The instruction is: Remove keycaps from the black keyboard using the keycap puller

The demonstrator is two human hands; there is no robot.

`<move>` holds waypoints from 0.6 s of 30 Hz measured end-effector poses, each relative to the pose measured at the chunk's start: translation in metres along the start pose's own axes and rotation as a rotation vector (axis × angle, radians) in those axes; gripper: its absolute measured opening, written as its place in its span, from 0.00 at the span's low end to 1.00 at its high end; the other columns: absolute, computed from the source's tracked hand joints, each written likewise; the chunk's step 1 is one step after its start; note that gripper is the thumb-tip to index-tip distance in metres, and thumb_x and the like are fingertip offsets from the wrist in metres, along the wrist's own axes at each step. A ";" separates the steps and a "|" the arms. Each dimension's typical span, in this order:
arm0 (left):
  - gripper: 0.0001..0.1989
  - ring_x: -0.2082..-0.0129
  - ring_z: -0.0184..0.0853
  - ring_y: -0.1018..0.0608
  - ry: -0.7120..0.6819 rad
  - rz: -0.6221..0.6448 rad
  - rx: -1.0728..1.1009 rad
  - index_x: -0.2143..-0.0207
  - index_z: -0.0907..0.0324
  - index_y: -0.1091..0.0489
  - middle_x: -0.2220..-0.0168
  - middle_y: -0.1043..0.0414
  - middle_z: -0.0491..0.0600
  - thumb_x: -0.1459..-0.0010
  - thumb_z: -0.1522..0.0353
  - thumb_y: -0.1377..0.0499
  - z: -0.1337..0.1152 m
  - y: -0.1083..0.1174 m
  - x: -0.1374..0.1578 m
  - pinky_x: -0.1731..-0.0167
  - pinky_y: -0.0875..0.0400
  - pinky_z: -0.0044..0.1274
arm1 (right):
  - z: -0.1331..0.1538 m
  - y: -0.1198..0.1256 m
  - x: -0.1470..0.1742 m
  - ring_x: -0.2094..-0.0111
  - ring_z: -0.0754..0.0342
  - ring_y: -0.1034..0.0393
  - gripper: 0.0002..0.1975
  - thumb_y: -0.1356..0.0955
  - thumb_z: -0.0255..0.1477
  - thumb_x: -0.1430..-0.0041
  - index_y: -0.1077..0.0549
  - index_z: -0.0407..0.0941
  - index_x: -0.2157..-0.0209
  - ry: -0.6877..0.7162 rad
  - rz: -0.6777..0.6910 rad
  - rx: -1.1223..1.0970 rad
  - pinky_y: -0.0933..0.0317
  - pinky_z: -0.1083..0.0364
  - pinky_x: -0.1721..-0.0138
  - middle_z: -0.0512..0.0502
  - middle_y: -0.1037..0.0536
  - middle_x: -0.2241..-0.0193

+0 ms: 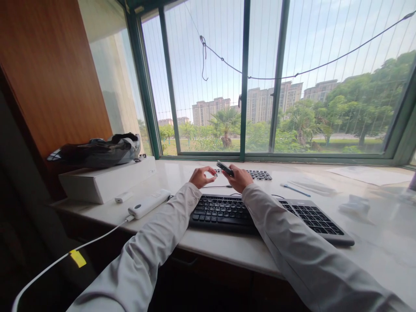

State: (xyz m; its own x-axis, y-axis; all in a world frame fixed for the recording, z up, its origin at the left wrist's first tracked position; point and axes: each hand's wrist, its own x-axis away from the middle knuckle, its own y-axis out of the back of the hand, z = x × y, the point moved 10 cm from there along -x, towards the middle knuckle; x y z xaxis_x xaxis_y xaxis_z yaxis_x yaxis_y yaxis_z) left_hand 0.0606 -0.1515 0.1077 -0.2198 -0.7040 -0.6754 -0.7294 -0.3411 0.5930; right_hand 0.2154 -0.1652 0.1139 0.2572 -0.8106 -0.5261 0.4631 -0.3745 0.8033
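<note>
Above the black keyboard [224,210], my left hand [200,177] is closed in a pinch, thumb and forefinger meeting. A tiny pale spot shows at its fingertips, too small to name. My right hand [239,178] grips a dark oblong object [225,168] with a grey-green far end, which points up and left toward the pinch. Behind both hands, several loose dark keycaps [260,174] lie in rows. The keyboard's right part [316,219] shows open dark sockets, and my right forearm covers some of its middle.
A white power bank [149,203] with a white cable [68,253] lies left, near a white box [107,180] bearing a dark bag [97,149]. To the right are a blue stick [296,190], clear plastic wrapping [357,206] and white paper [372,174]. Windows stand behind.
</note>
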 end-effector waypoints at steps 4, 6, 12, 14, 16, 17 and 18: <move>0.14 0.77 0.26 0.28 -0.030 0.028 -0.056 0.60 0.58 0.23 0.65 0.22 0.47 0.50 0.66 0.38 0.005 -0.004 0.001 0.76 0.35 0.19 | 0.020 0.001 0.002 0.66 0.49 0.29 0.16 0.42 0.39 0.37 0.34 0.45 0.54 0.067 0.063 0.048 0.47 0.55 0.68 0.40 0.22 0.65; 0.13 0.73 0.29 0.26 -0.044 0.030 -0.095 0.61 0.57 0.22 0.65 0.22 0.47 0.50 0.66 0.38 0.011 -0.006 0.000 0.70 0.32 0.21 | 0.025 0.005 0.006 0.66 0.49 0.29 0.15 0.42 0.37 0.37 0.33 0.44 0.55 0.108 0.086 0.118 0.47 0.55 0.68 0.39 0.22 0.64; 0.10 0.64 0.35 0.22 0.151 0.155 -0.298 0.66 0.55 0.22 0.69 0.21 0.44 0.54 0.67 0.38 0.064 -0.022 0.003 0.55 0.32 0.25 | 0.000 0.034 0.028 0.68 0.48 0.29 0.14 0.40 0.37 0.41 0.27 0.45 0.64 0.188 0.141 0.402 0.45 0.54 0.68 0.40 0.22 0.67; 0.10 0.63 0.36 0.22 0.240 0.176 -0.346 0.67 0.55 0.23 0.68 0.21 0.44 0.55 0.67 0.38 0.081 -0.022 0.006 0.56 0.31 0.25 | -0.019 0.046 0.034 0.68 0.48 0.28 0.13 0.39 0.36 0.42 0.26 0.45 0.67 0.182 0.134 0.440 0.45 0.54 0.68 0.41 0.22 0.69; 0.10 0.63 0.37 0.22 0.291 0.174 -0.371 0.67 0.55 0.23 0.68 0.21 0.44 0.56 0.68 0.37 0.090 -0.020 0.008 0.57 0.31 0.25 | -0.043 0.056 0.040 0.67 0.48 0.28 0.12 0.38 0.35 0.43 0.25 0.45 0.68 0.132 0.116 0.456 0.45 0.54 0.68 0.41 0.22 0.68; 0.10 0.62 0.37 0.22 0.307 0.172 -0.380 0.67 0.56 0.23 0.68 0.21 0.45 0.56 0.68 0.37 0.093 -0.018 0.009 0.58 0.31 0.24 | -0.055 0.058 0.043 0.67 0.48 0.28 0.12 0.38 0.34 0.43 0.25 0.46 0.67 0.100 0.104 0.455 0.45 0.54 0.68 0.41 0.21 0.68; 0.11 0.63 0.37 0.22 0.324 0.171 -0.390 0.67 0.56 0.23 0.68 0.21 0.45 0.56 0.68 0.37 0.095 -0.017 0.010 0.59 0.30 0.24 | -0.068 0.060 0.046 0.67 0.47 0.27 0.13 0.39 0.35 0.42 0.25 0.46 0.66 0.059 0.086 0.454 0.44 0.53 0.69 0.41 0.21 0.68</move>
State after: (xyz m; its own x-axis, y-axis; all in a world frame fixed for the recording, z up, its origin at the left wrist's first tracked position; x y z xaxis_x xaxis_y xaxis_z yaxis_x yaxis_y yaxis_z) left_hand 0.0094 -0.0939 0.0496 -0.0583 -0.9048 -0.4218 -0.3922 -0.3678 0.8431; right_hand 0.3126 -0.1947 0.1189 0.3319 -0.8254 -0.4566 0.0228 -0.4769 0.8787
